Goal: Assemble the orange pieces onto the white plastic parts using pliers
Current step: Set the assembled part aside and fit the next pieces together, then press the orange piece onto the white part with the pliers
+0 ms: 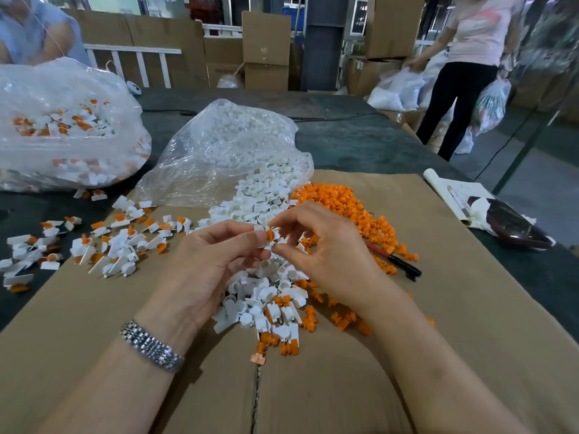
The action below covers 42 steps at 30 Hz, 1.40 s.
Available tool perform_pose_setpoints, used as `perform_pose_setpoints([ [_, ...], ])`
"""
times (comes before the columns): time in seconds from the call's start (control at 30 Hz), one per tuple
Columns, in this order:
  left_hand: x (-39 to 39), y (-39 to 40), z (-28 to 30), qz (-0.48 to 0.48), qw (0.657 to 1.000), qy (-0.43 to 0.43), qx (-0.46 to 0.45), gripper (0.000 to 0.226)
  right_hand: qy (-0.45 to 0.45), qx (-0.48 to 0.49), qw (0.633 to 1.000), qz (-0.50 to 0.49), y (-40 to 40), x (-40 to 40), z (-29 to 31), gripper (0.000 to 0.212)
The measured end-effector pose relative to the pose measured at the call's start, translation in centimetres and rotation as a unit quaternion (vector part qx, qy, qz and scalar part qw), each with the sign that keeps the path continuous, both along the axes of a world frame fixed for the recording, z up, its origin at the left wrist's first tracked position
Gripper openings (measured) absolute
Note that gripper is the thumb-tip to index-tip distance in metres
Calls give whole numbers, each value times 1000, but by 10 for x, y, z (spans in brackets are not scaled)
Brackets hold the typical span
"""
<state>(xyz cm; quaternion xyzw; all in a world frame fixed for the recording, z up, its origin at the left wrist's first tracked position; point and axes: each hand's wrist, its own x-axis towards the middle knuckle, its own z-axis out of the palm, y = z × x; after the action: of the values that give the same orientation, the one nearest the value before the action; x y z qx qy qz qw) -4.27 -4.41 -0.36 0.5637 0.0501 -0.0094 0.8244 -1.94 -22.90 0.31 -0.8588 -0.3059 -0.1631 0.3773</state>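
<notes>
we pinch a white part (260,237) with an orange piece (270,234) in our left hand (213,261) | right hand (319,245) pinches its other end | above the cardboard (438,339) | pliers (394,260) lie beside the orange pile (344,205)

We see only a sliver of the white plastic part (261,236) and the orange piece (270,234), since the left hand (216,258) and right hand (316,245) pinch them and their fingertips cover most of both. How the two fit together we cannot tell. Just right of the hands, the pliers (395,260) lie half buried under the orange pile (347,205), so their jaws are hidden. Left of the hands, the large bag (62,126) is cut by the frame edge, its contents blurred through plastic. Beyond the pile, the standing person (470,57) is cropped at the top.
</notes>
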Motion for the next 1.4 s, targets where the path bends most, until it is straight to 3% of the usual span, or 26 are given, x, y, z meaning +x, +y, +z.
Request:
perform_pose_setpoints([
  [0.07,1,2,0,6,1000,5,-11,19,18,15,998,-63,-10,4,3,28],
  [0.13,2,4,0,7,1000,12,-21,21,51,-10,980,-190,-24,11,5,31],
  [0.2,3,5,-1,2,999,13,-31,22,134,-134,935,-300,-38,17,2,47],
  [0.27,4,7,-2,-5,999,10,-36,22,220,-230,890,-326,-45,19,-2,56],
  [0.33,5,8,-2,-7,999,10,-38,25,246,-256,877,-324,-44,19,-4,50],
  [0.47,5,8,-2,-10,999,17,-47,27,225,-262,885,-313,-41,17,0,35],
  [0.67,6,10,-2,11,998,16,-62,37,256,-98,921,-276,-42,3,41,24],
  [0.77,5,13,-3,27,997,2,-68,34,371,-42,917,-139,-31,-11,63,18],
  [0.83,5,13,-2,38,996,-7,-79,32,409,-78,907,-67,-19,-19,64,25],
  [0.97,4,11,1,46,995,-26,-80,31,379,-149,912,-36,4,-27,57,32],
  [1.27,2,7,-1,55,997,-43,-26,21,371,-127,919,-24,16,-33,53,31],
  [1.4,2,6,-3,60,997,-49,-13,14,328,-143,933,-44,26,-37,42,40],
])
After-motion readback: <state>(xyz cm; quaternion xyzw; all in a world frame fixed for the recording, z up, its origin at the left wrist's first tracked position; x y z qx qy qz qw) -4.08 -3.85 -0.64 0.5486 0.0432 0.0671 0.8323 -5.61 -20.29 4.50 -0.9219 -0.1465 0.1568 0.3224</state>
